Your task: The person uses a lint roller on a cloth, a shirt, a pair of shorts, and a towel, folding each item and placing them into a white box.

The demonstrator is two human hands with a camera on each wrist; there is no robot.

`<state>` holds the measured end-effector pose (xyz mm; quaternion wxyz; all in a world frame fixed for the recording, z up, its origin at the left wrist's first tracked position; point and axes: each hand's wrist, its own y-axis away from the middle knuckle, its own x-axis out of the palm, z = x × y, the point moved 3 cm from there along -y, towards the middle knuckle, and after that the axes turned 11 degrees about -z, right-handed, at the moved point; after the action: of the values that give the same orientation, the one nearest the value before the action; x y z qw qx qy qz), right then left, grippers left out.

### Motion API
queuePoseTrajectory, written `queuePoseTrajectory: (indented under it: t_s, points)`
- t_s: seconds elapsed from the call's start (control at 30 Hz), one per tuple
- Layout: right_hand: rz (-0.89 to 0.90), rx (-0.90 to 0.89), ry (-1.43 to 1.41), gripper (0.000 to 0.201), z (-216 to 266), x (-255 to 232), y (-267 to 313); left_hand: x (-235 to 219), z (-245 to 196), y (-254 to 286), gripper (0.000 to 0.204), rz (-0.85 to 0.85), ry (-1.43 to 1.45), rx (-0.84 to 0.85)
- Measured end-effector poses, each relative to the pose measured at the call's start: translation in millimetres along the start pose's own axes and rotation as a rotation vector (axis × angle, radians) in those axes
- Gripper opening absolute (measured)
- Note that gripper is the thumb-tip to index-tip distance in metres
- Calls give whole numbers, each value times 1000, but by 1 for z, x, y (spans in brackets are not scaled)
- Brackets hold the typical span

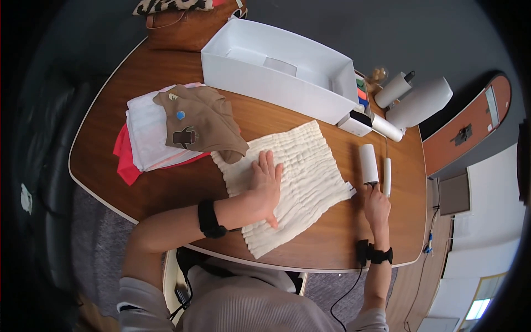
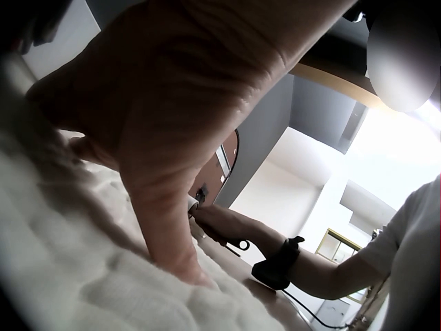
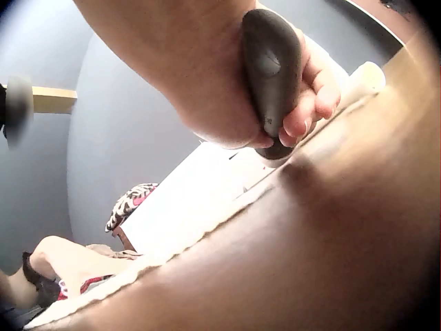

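A cream crinkled cloth point(image 1: 301, 171) lies spread on the wooden table. My left hand point(image 1: 265, 185) rests flat on its left part with fingers spread; in the left wrist view the thumb of that hand point(image 2: 165, 138) presses into the soft fabric. To the right of the cloth, my right hand point(image 1: 377, 207) grips the handle of a white lint roller point(image 1: 368, 164). The right wrist view shows the dark grey handle point(image 3: 272, 62) with the fingers of my right hand point(image 3: 207, 76) curled round it.
Folded clothes point(image 1: 146, 130) with a brown garment point(image 1: 202, 119) on top lie at the left. Behind stands a white box point(image 1: 276, 83), with a brown bag point(image 1: 188, 27) beyond. A thin white roll point(image 1: 387, 177) lies right of the roller; white cylinders point(image 1: 392, 89) stand at the back right.
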<state>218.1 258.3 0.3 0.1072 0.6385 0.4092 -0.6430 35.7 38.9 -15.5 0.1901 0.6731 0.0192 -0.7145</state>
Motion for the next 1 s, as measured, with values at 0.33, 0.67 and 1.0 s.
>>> queuePoseTrajectory:
  t_s: [0.33,0.67,1.0]
  points:
    - [192,-370,-304,23,112,-33,38,3,-17,16,127,-57,10,116]
    - [149,-148,-20,29,64,-2,8,5,-15,17,126,-103,43,138]
    - [83,-51,21,30,19,12,-14,1,-15,18,126,-72,36,128]
